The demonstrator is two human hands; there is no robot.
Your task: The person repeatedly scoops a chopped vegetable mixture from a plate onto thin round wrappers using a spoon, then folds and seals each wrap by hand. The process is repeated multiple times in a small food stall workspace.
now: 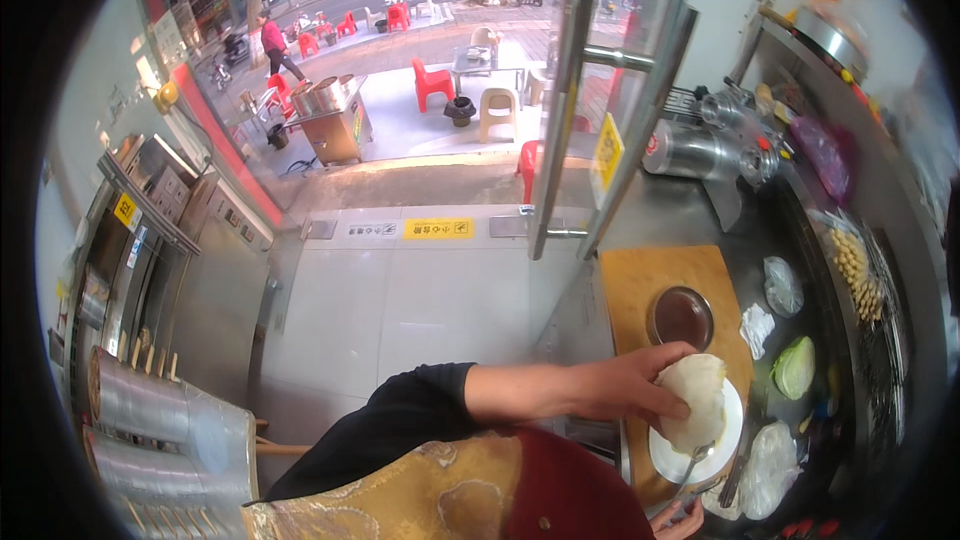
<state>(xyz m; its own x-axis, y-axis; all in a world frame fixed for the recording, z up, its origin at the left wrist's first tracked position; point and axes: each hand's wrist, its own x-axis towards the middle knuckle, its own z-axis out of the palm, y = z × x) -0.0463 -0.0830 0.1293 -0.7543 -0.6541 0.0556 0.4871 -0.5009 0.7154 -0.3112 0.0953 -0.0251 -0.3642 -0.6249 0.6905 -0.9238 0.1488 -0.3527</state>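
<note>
Head view: left fingers pinch flatbread over plate near bowl; right fingers, grip unclear.

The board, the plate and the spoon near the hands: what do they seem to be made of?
Board: probably wood, matte, from its warm yellow-brown colour. Plate: perhaps ceramic or plastic; smooth, evenly white surface. Spoon: apparently polished metal, from its silvery shine.

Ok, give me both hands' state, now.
Left hand: closed on the flatbread.
Right hand: near the spoon, partly cut off; grip can't be told.
</note>
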